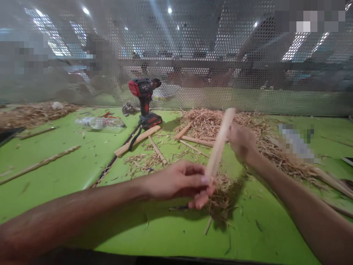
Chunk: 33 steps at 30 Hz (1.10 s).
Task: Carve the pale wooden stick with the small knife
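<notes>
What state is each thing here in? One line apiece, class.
Wooden stick: held up, tilted
Left hand: gripping the stick's lower end
Right hand: at the stick's upper part, grip unclear
Drill: upright on its base
Plastic bottle: lying on its side
Wood shavings: heaped and scattered
Table: littered

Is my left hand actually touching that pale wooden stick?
Touching: the head view shows the left hand gripping the lower end of the pale wooden stick, thumb laid over it.

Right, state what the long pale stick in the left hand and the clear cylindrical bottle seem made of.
Long pale stick: probably bare matte wood, coloured like the tan shavings nearby; blur hides grain. Clear cylindrical bottle: likely glossy plastic, see-through with highlights.
</notes>
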Each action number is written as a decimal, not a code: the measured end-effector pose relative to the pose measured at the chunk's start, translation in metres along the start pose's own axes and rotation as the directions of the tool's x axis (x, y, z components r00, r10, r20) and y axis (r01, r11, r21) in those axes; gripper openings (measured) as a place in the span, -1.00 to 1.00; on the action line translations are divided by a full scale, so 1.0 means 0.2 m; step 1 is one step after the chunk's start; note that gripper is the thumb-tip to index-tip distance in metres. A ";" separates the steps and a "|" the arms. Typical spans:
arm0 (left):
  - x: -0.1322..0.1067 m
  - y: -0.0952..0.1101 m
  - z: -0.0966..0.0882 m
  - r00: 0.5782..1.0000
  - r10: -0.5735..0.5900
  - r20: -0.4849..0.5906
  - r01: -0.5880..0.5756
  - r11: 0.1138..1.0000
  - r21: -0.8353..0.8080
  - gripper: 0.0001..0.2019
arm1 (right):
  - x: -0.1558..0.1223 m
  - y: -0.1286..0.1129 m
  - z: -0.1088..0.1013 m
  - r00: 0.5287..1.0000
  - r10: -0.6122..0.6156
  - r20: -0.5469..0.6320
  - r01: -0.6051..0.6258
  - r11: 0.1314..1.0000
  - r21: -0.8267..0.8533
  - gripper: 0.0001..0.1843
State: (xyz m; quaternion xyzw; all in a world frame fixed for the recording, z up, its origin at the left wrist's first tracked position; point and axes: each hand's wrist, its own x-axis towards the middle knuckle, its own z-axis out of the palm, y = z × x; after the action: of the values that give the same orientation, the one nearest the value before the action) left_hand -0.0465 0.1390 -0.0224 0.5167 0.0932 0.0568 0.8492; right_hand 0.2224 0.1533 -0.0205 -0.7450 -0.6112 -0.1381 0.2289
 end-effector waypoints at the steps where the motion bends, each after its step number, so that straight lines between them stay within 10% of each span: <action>1: 0.01 0.00 -0.01 0.998 0.023 -0.057 -0.026 0.999 -0.044 -0.88 | 0.02 0.03 0.00 0.998 0.045 -0.036 -0.046 0.999 -0.019 -0.52; 6: 0.06 -0.01 -0.12 0.968 0.080 -0.238 -0.128 0.973 -0.194 -0.90 | 0.01 0.00 -0.03 0.994 0.059 -0.091 -0.057 0.998 0.028 -0.45; 15: 0.06 0.00 -0.08 0.951 0.139 -0.276 -0.194 0.963 -0.184 -0.90 | -0.25 -0.32 0.00 0.921 -0.280 0.272 0.305 0.951 -0.055 -0.64; 33: 0.03 0.01 -0.07 0.965 0.129 -0.229 -0.165 0.976 -0.144 -0.86 | -0.21 -0.32 -0.04 0.878 -0.317 0.358 0.368 0.926 -0.083 -0.54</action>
State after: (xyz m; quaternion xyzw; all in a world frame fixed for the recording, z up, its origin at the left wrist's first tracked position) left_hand -0.0431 0.1530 -0.0285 0.4424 0.1422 0.1835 0.8663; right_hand 0.1516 0.1218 -0.0228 -0.6521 -0.7517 -0.0918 0.0363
